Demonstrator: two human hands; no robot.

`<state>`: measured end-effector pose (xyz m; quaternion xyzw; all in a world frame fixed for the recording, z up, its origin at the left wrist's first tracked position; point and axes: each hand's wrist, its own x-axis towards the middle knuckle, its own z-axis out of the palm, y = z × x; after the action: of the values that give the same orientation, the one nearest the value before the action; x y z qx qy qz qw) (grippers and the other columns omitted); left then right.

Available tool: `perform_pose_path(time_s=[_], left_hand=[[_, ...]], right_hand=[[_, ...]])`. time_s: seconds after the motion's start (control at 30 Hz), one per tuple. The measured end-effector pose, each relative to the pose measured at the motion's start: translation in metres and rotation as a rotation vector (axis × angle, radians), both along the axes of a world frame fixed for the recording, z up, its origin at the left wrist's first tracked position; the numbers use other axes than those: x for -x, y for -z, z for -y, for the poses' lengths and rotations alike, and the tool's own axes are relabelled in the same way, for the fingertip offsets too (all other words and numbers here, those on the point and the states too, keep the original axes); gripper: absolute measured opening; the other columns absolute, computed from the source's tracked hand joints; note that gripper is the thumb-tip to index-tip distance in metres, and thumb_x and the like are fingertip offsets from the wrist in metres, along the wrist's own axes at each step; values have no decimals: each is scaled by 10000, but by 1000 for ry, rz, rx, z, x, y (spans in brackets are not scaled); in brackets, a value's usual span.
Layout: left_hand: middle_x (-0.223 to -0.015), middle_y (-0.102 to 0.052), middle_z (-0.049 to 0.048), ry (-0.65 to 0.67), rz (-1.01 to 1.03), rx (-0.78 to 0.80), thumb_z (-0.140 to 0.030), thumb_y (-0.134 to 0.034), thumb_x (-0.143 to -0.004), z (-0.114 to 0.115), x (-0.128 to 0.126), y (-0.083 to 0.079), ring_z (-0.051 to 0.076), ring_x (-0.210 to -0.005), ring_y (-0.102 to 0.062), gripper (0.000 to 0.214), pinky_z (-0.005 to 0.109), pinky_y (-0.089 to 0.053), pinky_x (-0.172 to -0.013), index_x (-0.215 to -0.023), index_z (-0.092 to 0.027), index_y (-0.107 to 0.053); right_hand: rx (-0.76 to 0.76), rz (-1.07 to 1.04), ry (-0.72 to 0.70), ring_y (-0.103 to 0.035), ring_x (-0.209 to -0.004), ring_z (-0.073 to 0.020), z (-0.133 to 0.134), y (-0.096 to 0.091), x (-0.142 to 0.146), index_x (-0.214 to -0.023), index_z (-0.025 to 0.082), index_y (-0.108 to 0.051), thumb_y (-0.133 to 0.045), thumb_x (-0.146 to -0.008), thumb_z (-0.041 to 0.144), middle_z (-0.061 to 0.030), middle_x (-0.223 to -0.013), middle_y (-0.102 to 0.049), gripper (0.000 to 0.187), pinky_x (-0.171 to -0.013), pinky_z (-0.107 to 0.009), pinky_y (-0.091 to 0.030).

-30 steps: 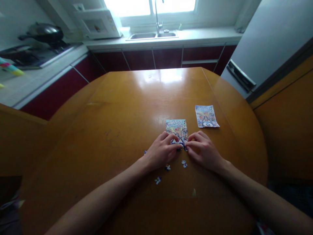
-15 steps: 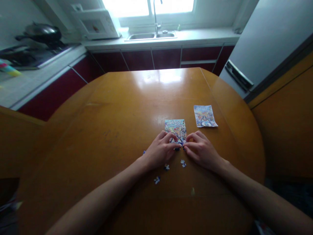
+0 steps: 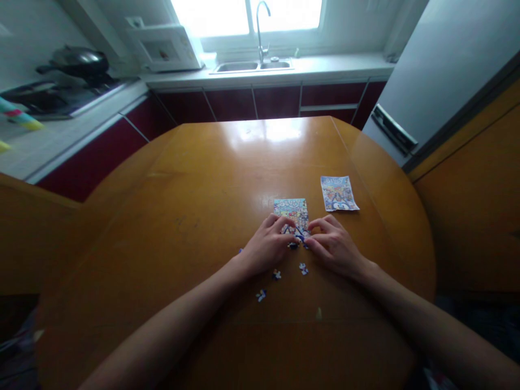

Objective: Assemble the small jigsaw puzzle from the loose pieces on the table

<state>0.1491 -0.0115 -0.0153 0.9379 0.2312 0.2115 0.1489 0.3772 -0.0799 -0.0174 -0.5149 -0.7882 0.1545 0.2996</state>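
A small, partly joined jigsaw puzzle (image 3: pixel 291 208) with a colourful cartoon picture lies on the wooden table. My left hand (image 3: pixel 271 242) grips its lower left side, fingers curled and thumb near the bottom edge. At the lower right side, my right hand (image 3: pixel 333 244) has its thumb and fingers closed on the edge. My fingers cover part of the lower picture. A dark puzzle piece (image 3: pixel 293 245) shows at the bottom edge, beside my left thumb. Loose puzzle pieces lie nearer to me: one (image 3: pixel 303 268) between my hands, another (image 3: pixel 277 274) by my left wrist, and one (image 3: pixel 261 295) closer still.
A printed picture sheet (image 3: pixel 339 193) with a similar design lies to the right, beyond my right hand. A bit of another piece (image 3: pixel 241 251) peeks out left of my left wrist. Past the wooden table (image 3: pixel 195 179) are a sink (image 3: pixel 238 66), a stove and a fridge.
The view has tilted up slightly. Both hands stay at the puzzle's lower part, with only small finger shifts; the loose pieces lie as before.
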Motion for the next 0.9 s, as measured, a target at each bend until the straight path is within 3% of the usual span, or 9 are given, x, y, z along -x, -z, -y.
perform_pose_path(time_s=[0.23,0.4,0.53,0.73,0.9], left_hand=[[-1288,-549,56,-18,-5,69,47,-530,-803,-3,-5,0,260,-1176,-428,454,512,-459,-1047,-1050,-276,-733],[-1217,-574,60,-82,64,105,-6,-535,-869,-8,4,-17,238,-1109,-463,363,473,-472,-998,-1028,-268,-730],[-1083,-615,53,-163,131,95,-92,-549,-925,-10,28,-31,221,-1037,-498,247,417,-476,-925,-998,-249,-725],[-1035,-623,50,-331,103,101,-151,-553,-948,9,75,-30,219,-1016,-522,174,398,-453,-900,-933,-224,-710],[-1069,-614,45,-369,63,130,-202,-612,-939,23,106,-21,220,-1040,-519,105,390,-449,-914,-938,-242,-710]], right_hand=[[73,-103,47,-491,-1109,-255,-1,2,3,-846,232,-763,-410,-1039,391,-88,-1140,-630,433,-982,-471,-440],[-36,-299,184,-537,-1038,-245,-4,4,-1,-816,225,-715,-403,-1038,350,-74,-1008,-654,403,-945,-446,-436],[-107,-338,303,-551,-995,-250,-5,2,-6,-812,232,-688,-452,-1013,311,-65,-953,-657,320,-907,-445,-436],[-129,-250,197,-557,-997,-266,-2,-1,-3,-894,236,-714,-576,-938,251,-80,-967,-664,146,-909,-475,-461],[-124,-192,76,-551,-1005,-261,7,-7,8,-964,235,-720,-601,-912,188,-90,-999,-654,138,-867,-451,-495]])
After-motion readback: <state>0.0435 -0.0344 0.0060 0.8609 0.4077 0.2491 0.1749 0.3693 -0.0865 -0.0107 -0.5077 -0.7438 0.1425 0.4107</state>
